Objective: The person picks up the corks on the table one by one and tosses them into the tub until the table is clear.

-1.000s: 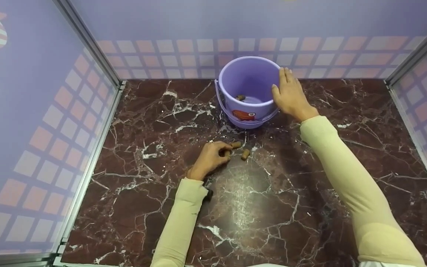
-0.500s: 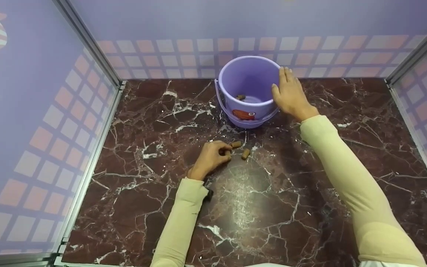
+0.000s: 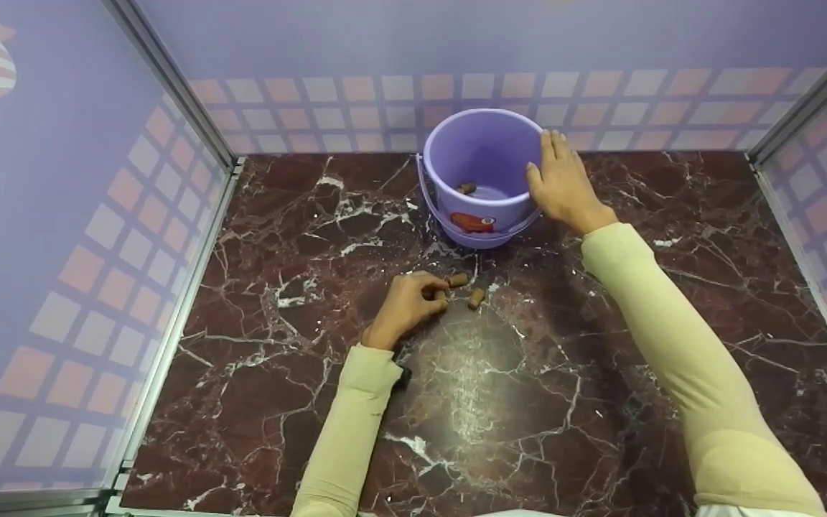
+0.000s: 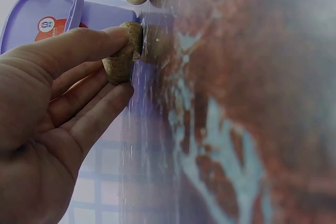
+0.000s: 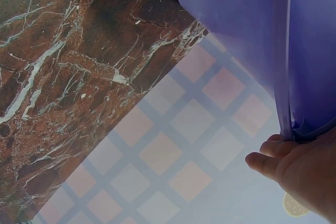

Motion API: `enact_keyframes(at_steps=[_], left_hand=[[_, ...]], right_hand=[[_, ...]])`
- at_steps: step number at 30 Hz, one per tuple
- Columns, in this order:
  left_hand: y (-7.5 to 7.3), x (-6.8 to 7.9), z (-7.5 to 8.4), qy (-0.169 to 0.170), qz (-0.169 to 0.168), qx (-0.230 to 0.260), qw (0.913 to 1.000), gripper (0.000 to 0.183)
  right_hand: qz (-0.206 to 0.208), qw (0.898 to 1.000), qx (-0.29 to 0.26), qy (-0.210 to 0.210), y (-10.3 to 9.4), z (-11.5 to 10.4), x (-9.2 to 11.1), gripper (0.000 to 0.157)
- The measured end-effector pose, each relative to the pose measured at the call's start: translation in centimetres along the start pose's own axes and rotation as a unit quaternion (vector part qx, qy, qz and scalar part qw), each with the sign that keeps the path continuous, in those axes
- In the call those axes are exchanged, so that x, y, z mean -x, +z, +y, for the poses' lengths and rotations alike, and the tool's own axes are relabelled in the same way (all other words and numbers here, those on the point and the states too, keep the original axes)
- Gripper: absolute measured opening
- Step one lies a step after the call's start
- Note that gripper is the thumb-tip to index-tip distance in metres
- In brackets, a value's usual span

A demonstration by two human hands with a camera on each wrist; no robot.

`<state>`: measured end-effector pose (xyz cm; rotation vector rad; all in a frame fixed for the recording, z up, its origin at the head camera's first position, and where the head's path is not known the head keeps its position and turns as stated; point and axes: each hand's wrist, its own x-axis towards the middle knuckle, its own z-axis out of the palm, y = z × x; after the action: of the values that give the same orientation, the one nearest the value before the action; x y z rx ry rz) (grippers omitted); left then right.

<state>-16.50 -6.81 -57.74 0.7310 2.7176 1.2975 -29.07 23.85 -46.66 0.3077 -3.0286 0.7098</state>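
My left hand (image 3: 408, 305) is low over the marble-patterned table, pinching a cork (image 4: 119, 66) between thumb and fingers. Another cork (image 3: 457, 280) lies right by its fingertips; the left wrist view does not clearly separate the two. A further cork (image 3: 477, 298) lies apart, just to the right. Behind them stands an upright purple bucket (image 3: 484, 215) with at least one cork (image 3: 466, 189) inside. My right hand (image 3: 564, 183) rests on the bucket's right rim, its fingers fairly straight. In the right wrist view the same hand (image 5: 299, 166) touches the rim beside the bucket's handle (image 5: 282, 61).
The dark red marble-patterned table (image 3: 277, 402) spans the space between the walls. A back wall (image 3: 356, 43) with pink and white squares rises close behind the bucket. Similar panels with metal framing (image 3: 176, 79) stand on the left and right.
Almost nothing has moved. My left hand keeps its place by the corks, and the cork in its fingers shows slightly less in the head view. The right hand stays on the rim.
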Motion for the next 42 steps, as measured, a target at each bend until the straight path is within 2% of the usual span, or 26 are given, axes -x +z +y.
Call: enact_keyframes(at_steps=[26, 30, 37, 42], left_hand=[[-1.2, -0.2, 0.5, 0.01, 0.049, 0.03, 0.9983, 0.022], [-1.5, -0.4, 0.8, 0.011, 0.061, 0.021, 0.9979, 0.023], [-2.2, -0.8, 1.6, 0.02, 0.078, 0.05, 0.9955, 0.024], [-2.5, -1.0, 2.0, 0.027, 0.094, 0.05, 0.994, 0.023]], right_hand=[[0.004, 1.0, -0.001, -0.002, 0.2, 0.1, 0.0, 0.072], [0.006, 1.0, -0.002, -0.003, 0.1, 0.0, 0.0, 0.072], [0.003, 1.0, -0.001, -0.002, -0.1, 0.0, 0.0, 0.073], [-0.001, 1.0, -0.002, 0.0, -0.1, 0.0, 0.0, 0.072]])
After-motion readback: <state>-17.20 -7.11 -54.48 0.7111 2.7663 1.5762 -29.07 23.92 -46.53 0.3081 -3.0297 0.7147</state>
